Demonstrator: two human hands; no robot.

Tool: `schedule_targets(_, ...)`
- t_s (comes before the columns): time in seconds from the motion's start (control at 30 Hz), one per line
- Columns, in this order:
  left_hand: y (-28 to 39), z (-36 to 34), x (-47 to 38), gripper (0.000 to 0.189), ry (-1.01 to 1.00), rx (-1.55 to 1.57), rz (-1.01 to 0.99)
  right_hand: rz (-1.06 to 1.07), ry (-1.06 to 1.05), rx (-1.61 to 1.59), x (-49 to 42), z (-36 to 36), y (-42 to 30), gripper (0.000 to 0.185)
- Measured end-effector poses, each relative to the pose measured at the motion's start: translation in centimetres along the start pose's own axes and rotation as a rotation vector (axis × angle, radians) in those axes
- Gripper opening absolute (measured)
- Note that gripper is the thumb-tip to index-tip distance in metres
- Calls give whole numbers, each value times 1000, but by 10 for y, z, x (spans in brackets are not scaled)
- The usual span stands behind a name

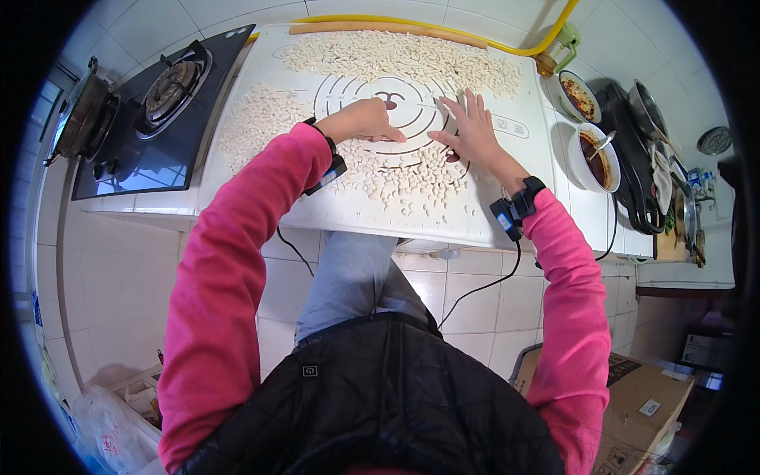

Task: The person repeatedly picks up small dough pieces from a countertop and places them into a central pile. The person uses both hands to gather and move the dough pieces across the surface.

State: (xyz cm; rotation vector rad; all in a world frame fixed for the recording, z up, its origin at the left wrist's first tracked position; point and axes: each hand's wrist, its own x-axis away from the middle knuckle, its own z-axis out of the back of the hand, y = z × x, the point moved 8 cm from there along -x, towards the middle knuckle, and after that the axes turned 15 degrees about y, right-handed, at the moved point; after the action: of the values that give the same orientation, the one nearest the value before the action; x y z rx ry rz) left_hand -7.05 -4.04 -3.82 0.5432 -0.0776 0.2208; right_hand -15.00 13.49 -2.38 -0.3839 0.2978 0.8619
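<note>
On a white printed kneading mat (516, 160) lie many small pale dough pieces. My left hand (368, 122) is over the mat's ring pattern, fingers bent and one finger stretched to the right; whether it pinches a piece cannot be seen. My right hand (469, 130) rests spread on the mat to the right, fingers apart, holding nothing. Small rounded pieces (415, 178) are scattered just in front of both hands, and a heap of small pieces (261, 122) lies at the left. Longer pale pieces (404, 56) cover the mat's far side.
A wooden rolling pin (386, 28) lies at the back edge by a yellow hose (510, 48). At left stand a gas hob (219, 89) and a pot (83, 119). At right are a bowl of dark sauce (614, 169), a bowl of red food (579, 98) and a black appliance (629, 160).
</note>
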Motion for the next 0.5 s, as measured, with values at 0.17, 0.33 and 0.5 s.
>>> schedule_targets(0.17, -3, 3, -6, 60, 22, 155, 67, -46, 7, 16, -12, -9, 8, 76)
schedule_targets(0.33, -5, 5, -8, 57, 50, 206, 135, -58, 14, 20, -18, -14, 14, 72)
schedule_targets(0.5, 13, 12, -9, 43, 83, 256, -150, -31, 168, 70, -24, -5, 14, 57)
